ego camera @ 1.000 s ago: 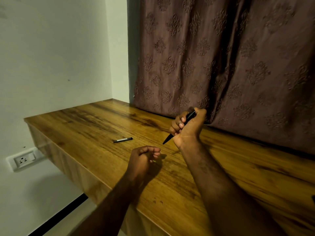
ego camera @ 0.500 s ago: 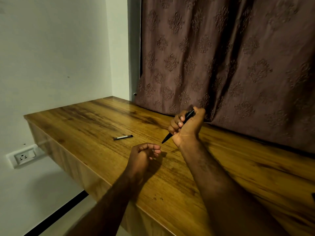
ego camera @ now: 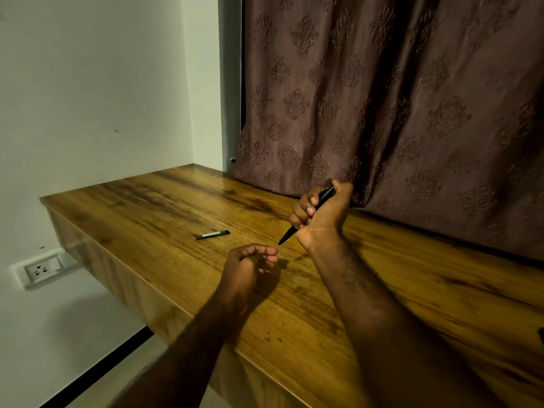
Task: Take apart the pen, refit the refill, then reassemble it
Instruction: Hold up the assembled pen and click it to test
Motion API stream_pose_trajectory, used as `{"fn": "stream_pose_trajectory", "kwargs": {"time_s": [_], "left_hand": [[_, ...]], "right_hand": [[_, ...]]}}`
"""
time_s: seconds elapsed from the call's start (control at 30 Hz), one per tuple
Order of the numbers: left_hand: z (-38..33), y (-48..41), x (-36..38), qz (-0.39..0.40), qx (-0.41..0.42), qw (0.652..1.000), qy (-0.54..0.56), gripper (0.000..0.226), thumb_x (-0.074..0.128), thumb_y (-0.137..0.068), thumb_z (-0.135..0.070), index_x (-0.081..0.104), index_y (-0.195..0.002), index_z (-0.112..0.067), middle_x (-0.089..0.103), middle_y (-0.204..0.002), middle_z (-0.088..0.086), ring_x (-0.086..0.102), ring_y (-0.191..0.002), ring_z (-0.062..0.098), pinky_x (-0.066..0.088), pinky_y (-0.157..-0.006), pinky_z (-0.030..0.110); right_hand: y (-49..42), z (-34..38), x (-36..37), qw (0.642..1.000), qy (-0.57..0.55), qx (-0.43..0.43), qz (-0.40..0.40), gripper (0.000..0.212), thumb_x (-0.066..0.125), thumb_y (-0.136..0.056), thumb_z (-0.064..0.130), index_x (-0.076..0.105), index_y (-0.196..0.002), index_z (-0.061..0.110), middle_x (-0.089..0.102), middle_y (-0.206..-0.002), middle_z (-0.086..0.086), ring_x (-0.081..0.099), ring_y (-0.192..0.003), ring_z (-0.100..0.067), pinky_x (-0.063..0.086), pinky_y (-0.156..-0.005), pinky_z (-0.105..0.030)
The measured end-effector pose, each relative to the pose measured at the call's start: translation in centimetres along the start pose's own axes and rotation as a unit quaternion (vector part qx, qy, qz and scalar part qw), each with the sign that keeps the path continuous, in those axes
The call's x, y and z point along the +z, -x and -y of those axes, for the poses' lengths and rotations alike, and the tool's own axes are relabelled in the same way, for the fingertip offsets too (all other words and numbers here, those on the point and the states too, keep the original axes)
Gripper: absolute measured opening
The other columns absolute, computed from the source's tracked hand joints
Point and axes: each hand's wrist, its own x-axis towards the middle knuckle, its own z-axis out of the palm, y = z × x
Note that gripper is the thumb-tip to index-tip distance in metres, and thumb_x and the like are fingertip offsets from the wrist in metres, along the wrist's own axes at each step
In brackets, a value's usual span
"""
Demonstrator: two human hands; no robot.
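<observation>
My right hand grips a black pen in a fist, fingers curled round the barrel and thumb near its top end. The pen slants down to the left, its pointed tip just above the wooden table. My left hand hovers close below the tip with fingers loosely curled; nothing shows in it. A short black pen part with a pale strip lies flat on the table to the left of both hands.
A brown patterned curtain hangs along the table's back edge, right behind my right hand. A white wall stands at the left, with a socket below the table's left edge. A dark object peeks in at the right border.
Both hands and the pen keep nearly the same pose. The view has tilted slightly, so everything sits a little lower and closer in frame.
</observation>
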Motion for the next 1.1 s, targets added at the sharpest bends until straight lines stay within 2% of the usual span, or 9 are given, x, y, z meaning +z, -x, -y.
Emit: {"fn": "stream_pose_trajectory", "kwargs": {"time_s": [0.13, 0.33, 0.5, 0.63, 0.83, 0.97, 1.1], "left_hand": [[-0.17, 0.23, 0.10, 0.007, -0.001, 1.000, 0.007, 0.028, 0.041, -0.087, 0.009, 0.066, -0.080, -0.002, 0.069, -0.056, 0.002, 0.056, -0.044, 0.003, 0.040, -0.040, 0.012], [-0.26, 0.31, 0.02, -0.003, 0.006, 1.000, 0.000, 0.027, 0.044, -0.087, 0.008, 0.068, -0.081, -0.003, 0.068, -0.061, 0.003, 0.058, -0.047, 0.005, 0.042, -0.042, 0.013], [-0.35, 0.46, 0.02, 0.018, -0.006, 0.999, 0.027, 0.026, 0.042, -0.087, 0.009, 0.066, -0.084, -0.001, 0.069, -0.057, 0.003, 0.056, -0.045, 0.004, 0.040, -0.040, 0.013], [-0.27, 0.33, -0.05, 0.010, -0.003, 1.000, 0.014, 0.026, 0.043, -0.087, 0.009, 0.067, -0.084, -0.001, 0.068, -0.062, 0.006, 0.056, -0.050, 0.007, 0.040, -0.042, 0.013], [-0.31, 0.37, 0.06, 0.002, 0.003, 1.000, 0.016, 0.028, 0.042, -0.087, 0.010, 0.068, -0.082, -0.001, 0.066, -0.061, 0.004, 0.056, -0.046, 0.005, 0.040, -0.041, 0.012], [-0.38, 0.41, 0.15, 0.003, -0.003, 1.000, 0.016, 0.028, 0.042, -0.087, 0.010, 0.067, -0.081, -0.002, 0.067, -0.057, 0.003, 0.054, -0.045, 0.005, 0.038, -0.040, 0.012], [-0.54, 0.55, 0.12, 0.005, -0.005, 1.000, 0.012, 0.027, 0.042, -0.087, 0.009, 0.067, -0.085, -0.001, 0.065, -0.063, 0.006, 0.054, -0.046, 0.005, 0.038, -0.040, 0.012]], "right_hand": [[-0.01, -0.04, -0.15, 1.000, -0.011, 0.002, 0.009, 0.052, 0.035, -0.081, 0.055, 0.039, -0.047, 0.017, 0.028, -0.037, 0.003, 0.016, -0.033, -0.012, 0.014, -0.041, -0.016], [0.03, -0.06, -0.09, 1.000, -0.009, 0.000, 0.007, 0.052, 0.035, -0.081, 0.054, 0.039, -0.045, 0.017, 0.027, -0.037, 0.004, 0.016, -0.033, -0.012, 0.015, -0.040, -0.016], [0.07, -0.18, -0.04, 1.000, 0.004, -0.003, -0.001, 0.050, 0.037, -0.080, 0.053, 0.038, -0.045, 0.018, 0.027, -0.037, 0.003, 0.016, -0.034, -0.012, 0.014, -0.041, -0.017], [0.07, -0.10, -0.15, 1.000, 0.002, 0.009, 0.016, 0.052, 0.037, -0.081, 0.055, 0.039, -0.046, 0.016, 0.027, -0.037, 0.003, 0.017, -0.033, -0.012, 0.014, -0.041, -0.017], [0.15, -0.02, -0.10, 1.000, -0.005, 0.016, 0.024, 0.051, 0.035, -0.081, 0.055, 0.038, -0.047, 0.016, 0.026, -0.037, 0.003, 0.015, -0.034, -0.012, 0.016, -0.040, -0.016], [0.22, 0.00, -0.03, 1.000, 0.002, 0.009, 0.006, 0.050, 0.036, -0.080, 0.053, 0.036, -0.046, 0.016, 0.025, -0.037, 0.003, 0.014, -0.034, -0.012, 0.016, -0.040, -0.016], [0.03, 0.24, -0.09, 1.000, -0.028, -0.004, 0.000, 0.052, 0.035, -0.081, 0.054, 0.038, -0.046, 0.016, 0.027, -0.037, 0.003, 0.016, -0.032, -0.012, 0.016, -0.040, -0.016]]}}
